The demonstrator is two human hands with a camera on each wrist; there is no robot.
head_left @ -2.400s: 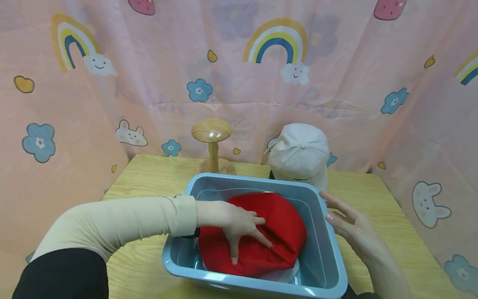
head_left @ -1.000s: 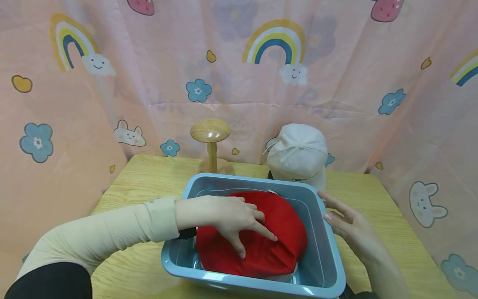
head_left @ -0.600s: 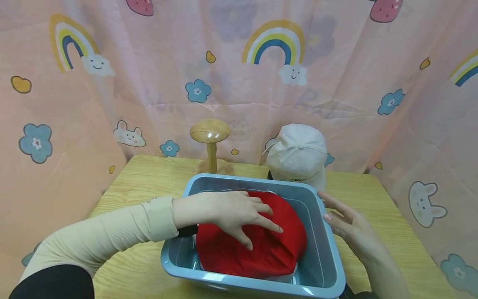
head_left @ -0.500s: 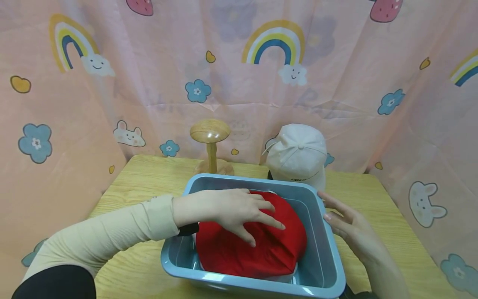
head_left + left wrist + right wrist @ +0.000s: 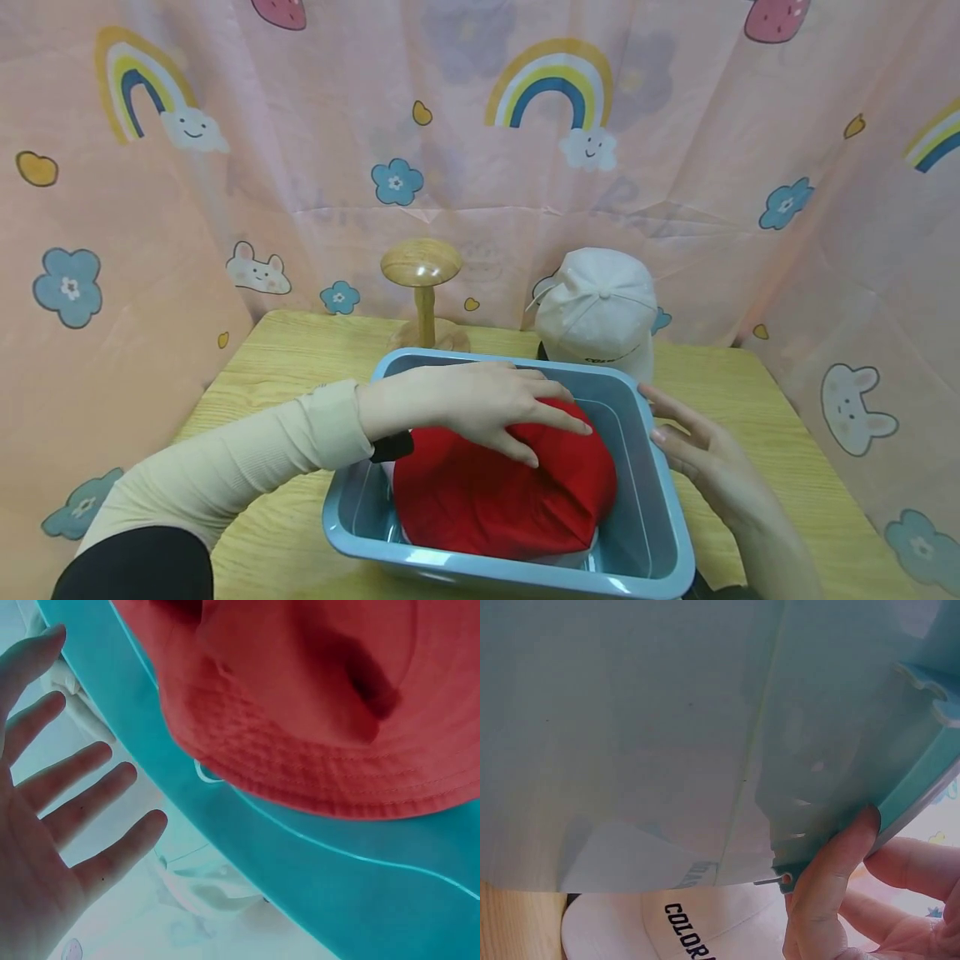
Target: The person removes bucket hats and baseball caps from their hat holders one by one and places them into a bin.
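Note:
A red bucket hat (image 5: 510,508) with a stitched brim lies in a light blue plastic tub (image 5: 480,568). Something white shows beneath its near edge. Over the hat's upper part, my left hand (image 5: 487,408) hovers with fingers spread and holds nothing; in the left wrist view the hand (image 5: 67,832) is apart from the red brim (image 5: 315,780). At the tub's right side, my right hand (image 5: 697,450) holds the rim near the far corner. The right wrist view shows its fingers (image 5: 832,877) curled at the rim, against the outer wall (image 5: 667,750).
Behind the tub, a wooden hat stand (image 5: 422,265) with a domed top stands on the wooden table (image 5: 262,367). A white baseball cap (image 5: 600,304) sits right of it, close to the tub's far edge. A printed curtain (image 5: 337,100) surrounds the table.
My left hand has lifted off the red hat and shifted toward the tub's far side and to the right. My right hand stays at the rim; the hat has hardly moved.

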